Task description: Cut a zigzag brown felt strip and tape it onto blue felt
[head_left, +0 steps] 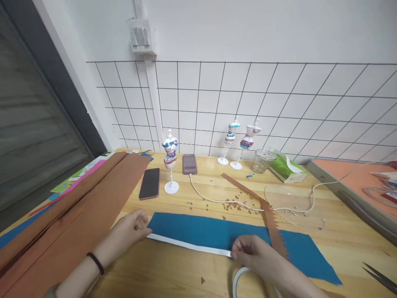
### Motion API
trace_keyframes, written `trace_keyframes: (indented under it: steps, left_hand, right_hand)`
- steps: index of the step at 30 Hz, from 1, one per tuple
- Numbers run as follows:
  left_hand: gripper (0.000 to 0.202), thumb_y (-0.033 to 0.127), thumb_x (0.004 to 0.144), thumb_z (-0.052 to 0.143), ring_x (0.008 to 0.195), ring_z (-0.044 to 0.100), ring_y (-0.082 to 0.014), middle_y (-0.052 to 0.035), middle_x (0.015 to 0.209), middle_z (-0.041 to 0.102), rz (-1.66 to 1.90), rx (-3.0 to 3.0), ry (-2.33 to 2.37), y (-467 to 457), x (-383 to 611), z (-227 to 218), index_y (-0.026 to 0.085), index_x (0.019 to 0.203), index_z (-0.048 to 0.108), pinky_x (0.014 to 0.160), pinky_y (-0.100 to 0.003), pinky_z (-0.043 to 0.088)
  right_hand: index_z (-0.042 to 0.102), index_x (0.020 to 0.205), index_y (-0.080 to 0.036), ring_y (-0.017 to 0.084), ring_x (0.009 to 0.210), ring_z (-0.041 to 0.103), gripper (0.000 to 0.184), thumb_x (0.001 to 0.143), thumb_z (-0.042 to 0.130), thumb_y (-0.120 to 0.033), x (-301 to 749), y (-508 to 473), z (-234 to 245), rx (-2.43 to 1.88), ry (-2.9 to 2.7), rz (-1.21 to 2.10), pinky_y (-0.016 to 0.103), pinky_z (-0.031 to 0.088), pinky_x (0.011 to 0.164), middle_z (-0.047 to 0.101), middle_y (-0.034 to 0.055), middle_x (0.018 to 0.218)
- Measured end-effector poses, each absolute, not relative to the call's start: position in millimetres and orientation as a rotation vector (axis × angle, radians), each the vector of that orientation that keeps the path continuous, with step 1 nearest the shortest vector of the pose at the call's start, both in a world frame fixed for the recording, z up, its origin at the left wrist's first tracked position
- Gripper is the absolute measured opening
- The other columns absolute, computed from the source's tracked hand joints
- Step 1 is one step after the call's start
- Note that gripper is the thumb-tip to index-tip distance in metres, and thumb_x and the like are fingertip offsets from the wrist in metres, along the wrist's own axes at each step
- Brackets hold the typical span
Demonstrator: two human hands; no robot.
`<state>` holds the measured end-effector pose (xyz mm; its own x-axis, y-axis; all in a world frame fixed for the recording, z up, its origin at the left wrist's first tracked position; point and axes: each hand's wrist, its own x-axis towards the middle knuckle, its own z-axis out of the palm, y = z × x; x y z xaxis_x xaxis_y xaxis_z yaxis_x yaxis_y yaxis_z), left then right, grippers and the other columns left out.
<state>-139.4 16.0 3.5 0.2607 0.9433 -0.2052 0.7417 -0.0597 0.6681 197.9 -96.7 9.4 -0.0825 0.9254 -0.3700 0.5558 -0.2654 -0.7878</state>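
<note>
The narrow, nearly straight white tape (189,246) is pinched by the right grip (259,251); whether the left grip (132,227) is closed, I cannot tell.

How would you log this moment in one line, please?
left hand: at left end of narrow white tape; right hand: pinching tape farther right; tape: along near edge of long blue fabric; toothed brown strip: across fabric

The wall (263,33) is brightly, evenly lit; a soft shadow is cast on the blue cloth (198,229) beside the right hand (256,250); edges are stretched by distortion.
</note>
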Motion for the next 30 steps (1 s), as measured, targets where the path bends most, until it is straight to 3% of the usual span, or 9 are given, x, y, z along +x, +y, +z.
trace_keyframes:
  steps: [7, 11, 14, 16, 18, 22, 30]
  left_hand:
    - [0.009, 0.024, 0.073, 0.048, 0.066, 0.056, -0.0166, 0.0037, 0.064, 0.055, 0.199, 2.176, 1.728, 2.7, -127.3, 13.3, 0.021, 0.081, 0.048, 0.058, -0.024, 0.038]
    - [0.016, 0.018, 0.08, 0.043, 0.086, 0.057, -0.0263, -0.0083, 0.088, 0.062, 0.239, 2.665, 1.947, -23.8, -99.4, 18.2, 0.018, 0.087, 0.057, 0.073, -0.038, 0.041]
    - [0.031, 0.029, 0.081, 0.049, 0.111, 0.046, -0.0266, -0.0091, 0.118, 0.056, 0.551, 3.101, 1.309, -45.6, -74.3, 2.7, 0.018, 0.11, 0.055, 0.089, -0.038, 0.038]
    - [0.056, 0.045, 0.08, 0.05, 0.122, 0.036, -0.0257, -0.0089, 0.131, 0.045, 0.484, 3.182, 0.959, -57.0, -61.6, -11.6, 0.015, 0.126, 0.042, 0.093, -0.033, 0.037]
    - [0.07, 0.055, 0.08, 0.044, 0.123, 0.034, -0.0243, -0.0091, 0.134, 0.043, 0.429, 3.197, 0.845, -64.2, -54.6, -24.0, 0.013, 0.134, 0.03, 0.094, -0.032, 0.036]
    - [0.074, 0.06, 0.081, 0.036, 0.123, 0.034, -0.0267, -0.0093, 0.134, 0.042, 0.397, 3.212, 0.889, -67.4, -53.2, -35.9, 0.016, 0.138, 0.02, 0.095, -0.036, 0.032]
    - [0.071, 0.061, 0.08, 0.036, 0.122, 0.033, -0.0275, -0.0102, 0.131, 0.045, 0.47, 3.288, 0.854, -63.9, -55.2, -36.8, 0.017, 0.136, 0.028, 0.095, -0.036, 0.029]
  right_hand:
    - [0.058, 0.067, -0.015, 0.01, 0.054, 0.038, 0.01, 0.068, 0.048, -0.018, 198.0, -96.1, 8.2, -1.833, -1.596, 1.256, 0.022, 0.026, 0.049, 0.046, -0.0043, 0.056]
    - [0.058, 0.067, -0.016, 0.01, 0.055, 0.038, 0.01, 0.068, 0.048, -0.018, 196.9, -96.5, 8.8, -1.838, -1.602, 1.239, 0.022, 0.026, 0.049, 0.046, -0.0046, 0.056]
    - [0.059, 0.067, -0.015, 0.01, 0.055, 0.038, 0.011, 0.068, 0.048, -0.018, 196.0, -95.7, 9.4, -1.833, -1.608, 1.246, 0.022, 0.026, 0.049, 0.046, -0.0045, 0.056]
    - [0.059, 0.068, -0.015, 0.01, 0.054, 0.038, 0.011, 0.068, 0.049, -0.018, 195.7, -95.1, 9.4, -1.829, -1.608, 1.253, 0.022, 0.026, 0.049, 0.047, -0.0044, 0.056]
    - [0.059, 0.068, -0.015, 0.01, 0.055, 0.038, 0.011, 0.068, 0.048, -0.018, 195.8, -94.8, 8.7, -1.827, -1.61, 1.246, 0.022, 0.027, 0.049, 0.048, -0.004, 0.057]
    - [0.06, 0.068, -0.016, 0.01, 0.055, 0.039, 0.012, 0.069, 0.048, -0.018, 197.5, -95.2, 5.1, -1.819, -1.611, 1.228, 0.021, 0.027, 0.049, 0.049, -0.0039, 0.057]
    - [0.06, 0.065, -0.016, 0.01, 0.055, 0.041, 0.012, 0.068, 0.049, -0.017, 198.4, -96.2, 3.0, -1.811, -1.609, 1.224, 0.021, 0.029, 0.049, 0.052, -0.0032, 0.057]
